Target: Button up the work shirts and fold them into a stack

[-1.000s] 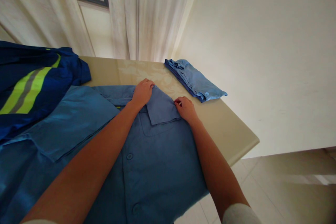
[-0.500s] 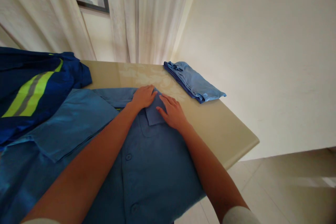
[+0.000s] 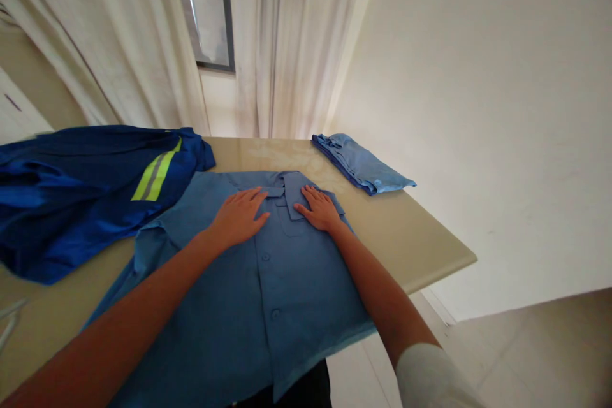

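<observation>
A blue button-up shirt lies spread front side up in front of me, its lower hem hanging over the near table edge. My left hand rests flat on the shirt near the left side of the collar, fingers stretched out. On the right collar flap, above the chest pocket, lies my right hand, its fingers spread on the cloth. Neither hand grips anything. Two buttons show down the front placket.
A dark blue garment with a yellow-and-grey reflective stripe lies at the left. Folded blue clothes sit at the far right of the table. Curtains hang behind, and a wall stands on the right.
My left hand has moved left from the right collar flap. The shirt's left shoulder part, folded over before, now lies flat. My right hand stays on the collar; the view has shifted.
</observation>
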The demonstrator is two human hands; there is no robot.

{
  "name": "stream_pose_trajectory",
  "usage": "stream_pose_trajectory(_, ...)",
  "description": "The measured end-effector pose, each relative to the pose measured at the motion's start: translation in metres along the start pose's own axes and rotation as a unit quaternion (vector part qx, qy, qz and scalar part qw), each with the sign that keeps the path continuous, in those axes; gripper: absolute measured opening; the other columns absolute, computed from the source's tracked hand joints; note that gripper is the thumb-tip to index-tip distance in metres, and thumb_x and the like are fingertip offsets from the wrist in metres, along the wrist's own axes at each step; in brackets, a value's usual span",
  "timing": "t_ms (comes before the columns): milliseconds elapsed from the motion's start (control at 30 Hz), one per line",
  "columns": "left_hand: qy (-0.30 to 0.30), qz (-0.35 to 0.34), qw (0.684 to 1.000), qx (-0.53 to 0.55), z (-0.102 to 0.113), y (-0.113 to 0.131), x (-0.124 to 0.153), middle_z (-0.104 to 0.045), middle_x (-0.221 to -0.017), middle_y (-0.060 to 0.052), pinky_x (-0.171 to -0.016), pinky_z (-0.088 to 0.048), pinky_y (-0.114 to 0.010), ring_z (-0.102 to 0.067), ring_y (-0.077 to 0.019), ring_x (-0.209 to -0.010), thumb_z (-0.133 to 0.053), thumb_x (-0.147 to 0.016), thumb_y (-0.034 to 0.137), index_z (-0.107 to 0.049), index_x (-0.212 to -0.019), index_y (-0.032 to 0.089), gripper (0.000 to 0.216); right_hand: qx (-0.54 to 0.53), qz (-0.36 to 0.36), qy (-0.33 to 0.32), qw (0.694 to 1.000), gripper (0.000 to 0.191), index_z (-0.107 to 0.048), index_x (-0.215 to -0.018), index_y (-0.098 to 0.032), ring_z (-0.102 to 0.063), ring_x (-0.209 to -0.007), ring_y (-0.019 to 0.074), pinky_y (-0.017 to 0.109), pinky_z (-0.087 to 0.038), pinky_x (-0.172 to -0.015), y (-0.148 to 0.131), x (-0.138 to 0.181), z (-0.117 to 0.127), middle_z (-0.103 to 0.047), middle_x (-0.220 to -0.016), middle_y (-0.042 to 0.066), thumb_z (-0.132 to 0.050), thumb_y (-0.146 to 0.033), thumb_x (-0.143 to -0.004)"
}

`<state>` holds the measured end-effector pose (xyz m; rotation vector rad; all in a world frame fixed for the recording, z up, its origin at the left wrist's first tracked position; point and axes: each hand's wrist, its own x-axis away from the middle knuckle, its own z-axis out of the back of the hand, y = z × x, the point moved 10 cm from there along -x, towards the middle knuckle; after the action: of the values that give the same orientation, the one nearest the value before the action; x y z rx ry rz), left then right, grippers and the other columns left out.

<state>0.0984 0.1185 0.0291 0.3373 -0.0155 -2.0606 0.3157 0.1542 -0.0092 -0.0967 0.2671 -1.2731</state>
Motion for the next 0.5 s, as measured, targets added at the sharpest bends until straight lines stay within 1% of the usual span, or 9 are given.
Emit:
stream_pose_trajectory(100, -0.025, 0.108, 0.991, -0.072, 0.009, -0.06, 0.069, -0.045, -0.163, -0.022, -0.125, -0.03, -0.059, -0.043, -0.0407, -0.15, -0.058, -0.094, 0.06, -0.054, -0.152, 0.012, 0.076, 0.008, 0.023, 0.065, 0.998, 0.068, -0.044, -0.162, -0.021, -0.034, -0.157, 0.0253, 0.044, -0.022, -0.129, -0.015, 0.007, 0.018, -0.04, -0.168, 0.009, -0.034, -0.062, -0.108)
stream_pose_trajectory(133, -0.038, 0.125, 0.988, -0.078, 0.01, -0.073, 0.085, -0.047, -0.162, -0.022, -0.125, -0.031, -0.059, -0.043, -0.0401, -0.151, -0.057, -0.094, 0.059, -0.055, -0.152, 0.012, 0.074, 0.013, 0.028, 0.079, 0.996, 0.066, -0.047, -0.159, -0.021, -0.036, -0.155, 0.0261, 0.044, -0.023, -0.128, -0.022, 0.01, 0.022, -0.043, -0.167, 0.01, -0.036, -0.061, -0.108)
stream_pose_trajectory(200, -0.06, 0.131, 0.987, -0.07, 0.01, -0.083, 0.102, -0.051, -0.159, -0.021, -0.121, -0.039, -0.055, -0.048, -0.0374, -0.148, -0.049, -0.1, 0.051, -0.06, -0.147, 0.014, 0.061, 0.022, 0.03, 0.076, 0.996, 0.065, -0.055, -0.153, -0.02, -0.044, -0.149, 0.03, 0.046, -0.029, -0.125, -0.037, 0.013, 0.021, -0.051, -0.16, 0.012, -0.045, -0.064, -0.105)
stream_pose_trajectory(267, -0.07, 0.149, 0.985, -0.057, 0.013, -0.084, 0.104, -0.061, -0.149, -0.022, -0.111, -0.049, -0.054, -0.06, -0.0379, -0.136, -0.037, -0.105, 0.041, -0.067, -0.138, 0.014, 0.052, 0.024, 0.009, 0.046, 0.999, 0.06, -0.064, -0.143, -0.019, -0.052, -0.14, 0.0341, 0.048, -0.038, -0.118, -0.049, 0.012, 0.015, -0.06, -0.15, 0.016, -0.053, -0.061, -0.103)
stream_pose_trajectory(300, -0.068, 0.171, 0.982, -0.048, 0.016, -0.084, 0.1, -0.067, -0.14, -0.024, -0.104, -0.053, -0.055, -0.065, -0.0399, -0.128, -0.032, -0.106, 0.037, -0.07, -0.133, 0.013, 0.052, 0.021, -0.008, 0.035, 0.999, 0.053, -0.067, -0.138, -0.017, -0.055, -0.136, 0.0353, 0.049, -0.041, -0.114, -0.054, 0.009, 0.013, -0.064, -0.145, 0.018, -0.054, -0.055, -0.103)
stream_pose_trajectory(367, -0.055, 0.222, 0.973, -0.024, 0.023, -0.08, 0.092, -0.073, -0.123, -0.027, -0.094, -0.056, -0.06, -0.072, -0.0439, -0.114, -0.025, -0.107, 0.037, -0.072, -0.126, 0.011, 0.057, 0.012, -0.046, 0.031, 0.998, 0.04, -0.073, -0.128, -0.015, -0.06, -0.129, 0.0356, 0.048, -0.047, -0.108, -0.06, 0.003, 0.013, -0.068, -0.135, 0.021, -0.048, -0.038, -0.107)
stream_pose_trajectory(400, -0.05, 0.234, 0.971, -0.01, 0.025, -0.076, 0.087, -0.075, -0.119, -0.027, -0.093, -0.056, -0.061, -0.073, -0.0439, -0.111, -0.023, -0.108, 0.039, -0.072, -0.125, 0.011, 0.058, 0.005, -0.059, 0.035, 0.998, 0.039, -0.074, -0.125, -0.014, -0.062, -0.126, 0.0347, 0.047, -0.048, -0.105, -0.063, -0.001, 0.015, -0.07, -0.131, 0.021, -0.043, -0.031, -0.108)
stream_pose_trajectory(433, -0.045, 0.228, 0.973, 0.008, 0.026, -0.068, 0.082, -0.075, -0.121, -0.026, -0.096, -0.056, -0.06, -0.072, -0.0422, -0.113, -0.023, -0.108, 0.039, -0.071, -0.126, 0.012, 0.058, -0.004, -0.063, 0.037, 0.997, 0.04, -0.075, -0.123, -0.014, -0.064, -0.123, 0.0331, 0.045, -0.049, -0.104, -0.065, -0.004, 0.017, -0.071, -0.128, 0.021, -0.039, -0.026, -0.108)
stream_pose_trajectory(500, -0.04, 0.157, 0.985, 0.062, 0.028, -0.042, 0.078, -0.071, -0.135, -0.02, -0.108, -0.052, -0.052, -0.068, -0.0353, -0.125, -0.029, -0.107, 0.041, -0.067, -0.135, 0.014, 0.054, -0.025, -0.046, 0.034, 0.998, 0.04, -0.075, -0.125, -0.018, -0.067, -0.119, 0.0281, 0.04, -0.051, -0.103, -0.071, -0.007, 0.021, -0.073, -0.127, 0.015, -0.039, -0.026, -0.109)
